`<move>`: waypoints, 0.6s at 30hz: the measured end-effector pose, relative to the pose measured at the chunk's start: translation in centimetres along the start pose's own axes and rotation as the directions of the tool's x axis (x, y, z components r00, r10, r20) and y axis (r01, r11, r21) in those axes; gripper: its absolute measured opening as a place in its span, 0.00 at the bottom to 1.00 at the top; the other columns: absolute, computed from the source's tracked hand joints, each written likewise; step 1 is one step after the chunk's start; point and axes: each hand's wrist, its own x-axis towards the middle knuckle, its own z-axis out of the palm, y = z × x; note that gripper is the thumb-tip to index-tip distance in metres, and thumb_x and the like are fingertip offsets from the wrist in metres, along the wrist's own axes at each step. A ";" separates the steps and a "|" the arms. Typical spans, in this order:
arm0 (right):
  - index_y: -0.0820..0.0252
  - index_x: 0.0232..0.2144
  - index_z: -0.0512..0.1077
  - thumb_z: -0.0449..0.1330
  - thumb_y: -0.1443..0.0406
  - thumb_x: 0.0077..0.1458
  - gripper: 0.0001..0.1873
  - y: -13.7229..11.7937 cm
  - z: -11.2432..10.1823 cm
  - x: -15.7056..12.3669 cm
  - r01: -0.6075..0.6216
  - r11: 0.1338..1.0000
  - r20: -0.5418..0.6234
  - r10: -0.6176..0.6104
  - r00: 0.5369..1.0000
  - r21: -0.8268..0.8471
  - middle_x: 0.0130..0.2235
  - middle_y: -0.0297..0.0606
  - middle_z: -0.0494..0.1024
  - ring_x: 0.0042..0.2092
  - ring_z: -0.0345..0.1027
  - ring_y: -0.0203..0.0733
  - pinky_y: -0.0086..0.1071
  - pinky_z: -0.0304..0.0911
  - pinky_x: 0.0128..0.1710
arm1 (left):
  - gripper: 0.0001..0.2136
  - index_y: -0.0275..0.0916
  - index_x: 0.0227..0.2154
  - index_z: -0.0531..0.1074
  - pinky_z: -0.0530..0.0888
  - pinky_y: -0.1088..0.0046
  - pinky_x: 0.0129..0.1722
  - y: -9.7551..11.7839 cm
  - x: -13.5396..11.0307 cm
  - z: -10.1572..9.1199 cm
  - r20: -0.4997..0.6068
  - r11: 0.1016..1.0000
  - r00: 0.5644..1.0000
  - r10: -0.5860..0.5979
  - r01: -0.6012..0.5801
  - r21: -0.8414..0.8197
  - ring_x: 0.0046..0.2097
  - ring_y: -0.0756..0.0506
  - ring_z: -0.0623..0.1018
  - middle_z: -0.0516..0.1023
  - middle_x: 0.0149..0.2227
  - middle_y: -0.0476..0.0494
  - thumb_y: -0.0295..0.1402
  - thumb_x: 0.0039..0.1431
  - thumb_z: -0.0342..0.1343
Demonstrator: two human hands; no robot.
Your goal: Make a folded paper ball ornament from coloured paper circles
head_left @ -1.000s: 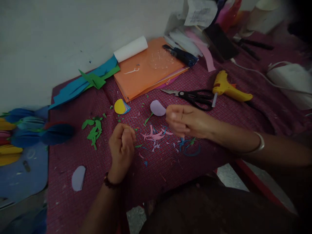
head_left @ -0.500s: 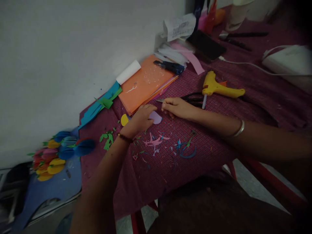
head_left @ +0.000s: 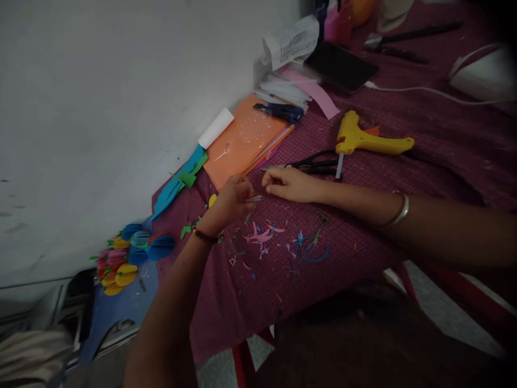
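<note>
My left hand (head_left: 234,199) is closed on a thin stack of coloured paper pieces (head_left: 255,199), which shows edge-on beyond the fingertips. Just to its right, my right hand (head_left: 288,184) has its fingers curled in. Whatever those fingers may hold is hidden. Behind the right hand lie black-handled scissors (head_left: 313,161), blades pointing left. A yellow paper piece (head_left: 212,200) peeks out beside the left hand. Pink paper scraps (head_left: 260,233) and blue paper strips (head_left: 317,253) are scattered on the cloth below both hands.
A yellow glue gun (head_left: 374,141) rests right of the scissors. Orange paper sheets (head_left: 230,153) lie by the wall, with a white roll (head_left: 216,128) and a dark blue tool (head_left: 278,111) on them. Paper ornaments (head_left: 126,274) sit at left. A phone (head_left: 341,66) with a white cable lies behind.
The paper in my left hand has turned from showing its lilac face to edge-on. My right hand stays close by, still curled. The view has shifted slightly.
</note>
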 end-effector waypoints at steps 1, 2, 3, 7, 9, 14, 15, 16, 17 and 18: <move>0.62 0.35 0.67 0.58 0.68 0.51 0.06 -0.2 0.1 -0.2 0.055 0.998 0.018 -0.055 0.998 -0.006 0.32 0.35 0.70 0.32 0.62 0.36 0.30 0.59 0.33 | 0.07 0.38 0.22 0.64 0.66 0.70 0.36 0.7 -0.6 -0.2 -0.070 1.000 0.997 -0.030 0.029 -0.008 0.36 0.46 0.69 0.68 0.30 0.47 0.23 0.47 0.58; 0.62 0.38 0.67 0.60 0.68 0.50 0.10 -0.5 0.3 -0.4 0.119 0.993 0.029 -0.119 0.993 -0.011 0.34 0.36 0.71 0.34 0.63 0.37 0.31 0.60 0.35 | 0.08 0.39 0.24 0.64 0.65 0.70 0.35 1.5 -1.2 -0.3 -0.144 0.999 0.988 -0.055 0.054 -0.009 0.35 0.46 0.69 0.68 0.30 0.48 0.22 0.47 0.57; 0.61 0.39 0.67 0.62 0.67 0.49 0.13 -0.8 0.4 -0.7 0.185 0.983 0.031 -0.184 0.982 -0.020 0.36 0.37 0.71 0.36 0.64 0.38 0.32 0.61 0.36 | 0.08 0.39 0.24 0.64 0.65 0.70 0.35 2.2 -1.8 -0.3 -0.197 0.998 0.978 -0.062 0.062 -0.006 0.35 0.46 0.69 0.67 0.29 0.49 0.22 0.47 0.57; 0.61 0.33 0.68 0.62 0.68 0.52 0.06 -1.9 1.2 -1.5 0.407 0.912 -0.015 -0.408 0.913 -0.048 0.37 0.38 0.71 0.40 0.64 0.39 0.34 0.61 0.42 | 0.08 0.40 0.25 0.63 0.65 0.72 0.33 4.4 -3.5 1.2 -0.379 0.996 0.923 -0.070 0.045 -0.074 0.32 0.48 0.69 0.68 0.27 0.51 0.24 0.49 0.58; 0.61 0.31 0.69 0.60 0.69 0.54 0.02 -2.3 1.4 -1.8 0.452 0.892 -0.027 -0.453 0.891 -0.030 0.34 0.37 0.70 0.39 0.65 0.38 0.33 0.61 0.41 | 0.08 0.40 0.26 0.64 0.66 0.72 0.33 4.9 -4.2 2.1 -0.430 0.992 0.899 -0.078 0.028 -0.122 0.32 0.48 0.70 0.69 0.27 0.51 0.25 0.52 0.58; 0.61 0.33 0.71 0.59 0.69 0.57 0.01 -2.8 1.4 -2.3 0.417 0.909 -0.036 -0.417 0.908 -0.003 0.33 0.37 0.72 0.39 0.66 0.37 0.33 0.62 0.41 | 0.19 0.39 0.43 0.69 0.72 0.68 0.41 4.7 -6.5 3.4 -0.490 0.971 0.861 -0.137 0.019 -0.239 0.41 0.46 0.75 0.76 0.39 0.44 0.38 0.50 0.65; 0.61 0.33 0.71 0.60 0.68 0.57 0.01 -2.9 1.4 -2.4 0.405 0.914 -0.039 -0.405 0.914 -0.004 0.34 0.37 0.72 0.39 0.67 0.37 0.34 0.63 0.41 | 0.21 0.39 0.45 0.68 0.72 0.67 0.42 4.6 -7.0 3.6 -0.502 0.966 0.850 -0.159 0.029 -0.257 0.42 0.45 0.76 0.77 0.41 0.43 0.40 0.50 0.66; 0.61 0.33 0.71 0.60 0.67 0.57 0.01 -2.9 1.4 -2.4 0.400 0.916 -0.044 -0.400 0.915 -0.003 0.34 0.37 0.72 0.39 0.67 0.37 0.34 0.63 0.41 | 0.22 0.39 0.46 0.69 0.73 0.66 0.43 4.5 -7.4 3.7 -0.518 0.963 0.837 -0.179 0.042 -0.266 0.43 0.45 0.76 0.77 0.41 0.42 0.40 0.50 0.65; 0.60 0.34 0.71 0.60 0.67 0.57 0.02 -3.0 1.4 -2.5 0.401 0.916 -0.048 -0.401 0.915 -0.003 0.34 0.37 0.73 0.39 0.67 0.38 0.34 0.63 0.41 | 0.21 0.39 0.45 0.69 0.73 0.66 0.43 4.5 -7.8 3.8 -0.535 0.963 0.822 -0.194 0.055 -0.265 0.43 0.45 0.76 0.77 0.41 0.42 0.40 0.50 0.65; 0.60 0.34 0.71 0.60 0.67 0.58 0.02 -3.0 1.3 -2.5 0.408 0.913 -0.052 -0.408 0.912 -0.006 0.35 0.37 0.73 0.40 0.68 0.38 0.34 0.64 0.41 | 0.20 0.38 0.44 0.70 0.73 0.66 0.43 4.5 -8.2 3.9 -0.552 0.966 0.810 -0.196 0.062 -0.252 0.43 0.45 0.76 0.77 0.40 0.42 0.40 0.51 0.65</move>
